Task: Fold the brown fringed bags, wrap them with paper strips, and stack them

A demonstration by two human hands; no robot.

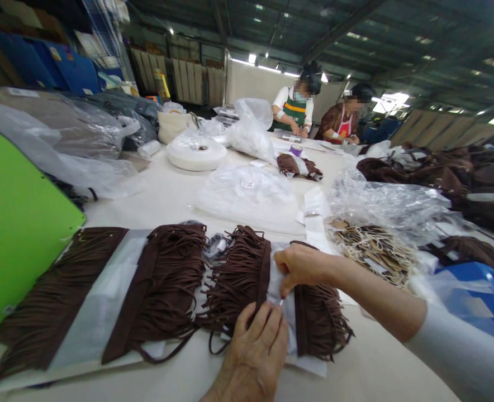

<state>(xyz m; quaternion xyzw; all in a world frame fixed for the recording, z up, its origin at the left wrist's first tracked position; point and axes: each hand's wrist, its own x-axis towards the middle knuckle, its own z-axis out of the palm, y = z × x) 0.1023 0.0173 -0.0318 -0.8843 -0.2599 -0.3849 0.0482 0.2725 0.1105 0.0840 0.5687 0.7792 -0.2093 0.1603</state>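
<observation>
Near the middle front of the table lies a brown fringed piece [241, 268], with fringe on both sides of a pale strip [274, 279]. My left hand [257, 346] rests flat on its lower edge, fingers stretched out over the fringe and strip. From the right, my right hand [303, 268] reaches in, its fingers curled down onto the pale strip in a pinch. A tiny whitish bit shows beneath the fingertips, too small to name. On the left, a wider brown fringed piece [167, 285] lies on white sheeting, with a similar pale strip along it.
Ahead lie clear plastic bags [247, 192], a white tape roll [196, 152] and another fringed bundle [299, 166]. Tags with strings [375, 251] and a blue basket [477, 296] are right. A green panel [16, 234] borders the left. Two people [295, 109] work across the table.
</observation>
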